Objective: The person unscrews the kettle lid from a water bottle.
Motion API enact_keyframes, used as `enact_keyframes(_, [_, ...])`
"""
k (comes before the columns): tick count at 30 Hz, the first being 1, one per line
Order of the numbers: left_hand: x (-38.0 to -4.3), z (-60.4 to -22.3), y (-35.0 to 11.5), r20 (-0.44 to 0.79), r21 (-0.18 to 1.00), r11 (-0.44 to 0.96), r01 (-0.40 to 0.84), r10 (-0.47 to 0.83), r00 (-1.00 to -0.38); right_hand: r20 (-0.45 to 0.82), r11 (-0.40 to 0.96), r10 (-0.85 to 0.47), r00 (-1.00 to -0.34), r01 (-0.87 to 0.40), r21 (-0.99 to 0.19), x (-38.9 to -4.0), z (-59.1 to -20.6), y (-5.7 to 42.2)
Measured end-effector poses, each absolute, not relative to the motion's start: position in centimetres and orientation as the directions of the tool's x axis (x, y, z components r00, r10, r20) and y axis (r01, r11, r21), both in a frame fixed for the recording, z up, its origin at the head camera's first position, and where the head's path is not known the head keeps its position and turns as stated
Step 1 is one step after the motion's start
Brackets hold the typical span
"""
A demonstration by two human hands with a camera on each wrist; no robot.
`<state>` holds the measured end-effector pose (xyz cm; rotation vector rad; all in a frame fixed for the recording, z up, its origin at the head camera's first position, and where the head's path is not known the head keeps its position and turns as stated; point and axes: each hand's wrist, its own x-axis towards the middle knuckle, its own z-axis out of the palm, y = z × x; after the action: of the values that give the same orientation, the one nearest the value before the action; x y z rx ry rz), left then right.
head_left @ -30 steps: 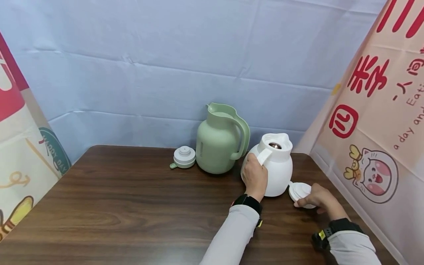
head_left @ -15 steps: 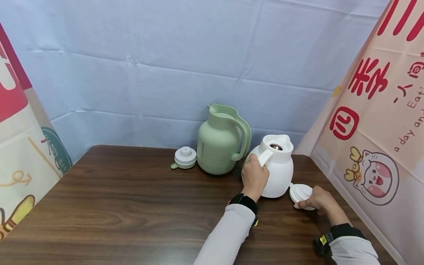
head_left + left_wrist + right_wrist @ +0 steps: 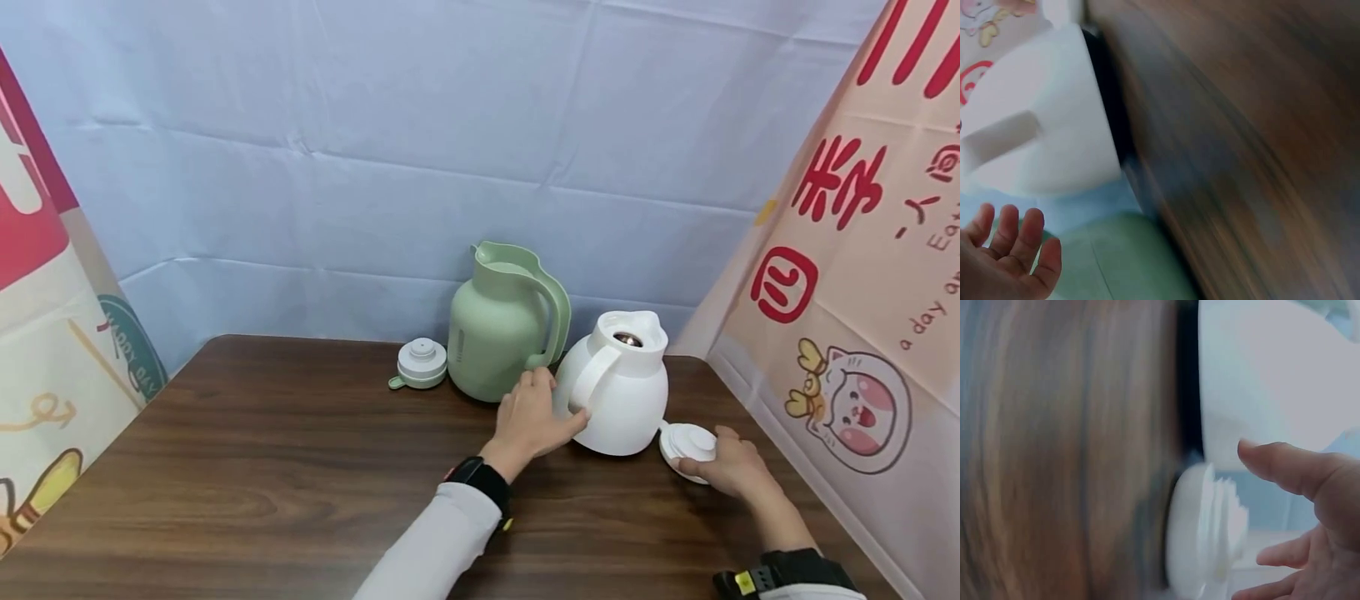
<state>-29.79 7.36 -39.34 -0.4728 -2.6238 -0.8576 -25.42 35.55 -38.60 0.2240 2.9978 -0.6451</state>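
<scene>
A white thermos jug (image 3: 626, 400), its top uncovered, stands upright at the right of the table, handle toward the person. My left hand (image 3: 528, 417) is just left of that handle, fingers spread and holding nothing; the left wrist view shows it apart from the white jug (image 3: 1054, 125). The white lid (image 3: 688, 450) lies on the table at the jug's right. My right hand (image 3: 735, 467) hovers over the lid's right side. In the right wrist view its thumb and fingers are spread and apart from the lid (image 3: 1200, 531).
A green thermos jug (image 3: 495, 333) without its lid stands left of the white one. Its white and green lid (image 3: 422, 364) lies beside it. A pale blue cloth (image 3: 360, 167) hangs behind the wooden table (image 3: 262, 467), with a printed cloth (image 3: 847, 292) along the right.
My left hand has let go of the white jug's handle and moved left. My right hand has loosened from the white lid and shifted slightly right. Both jugs stay standing in place.
</scene>
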Motion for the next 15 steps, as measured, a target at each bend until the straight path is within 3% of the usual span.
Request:
enact_keyframes(6, [-29.6,-39.9,4.2,0.352,0.396,0.809,0.435,0.304,-0.885,-0.052,0.912,0.033,-0.998,0.051,-0.407,-24.4,-37.6,33.4])
enact_keyframes(15, [-29.0,-39.0,-0.8,0.258,0.406,0.801,0.440,0.361,-0.896,0.041,0.905,-0.097,-0.994,-0.105,-0.412,-23.1,-37.7,30.1])
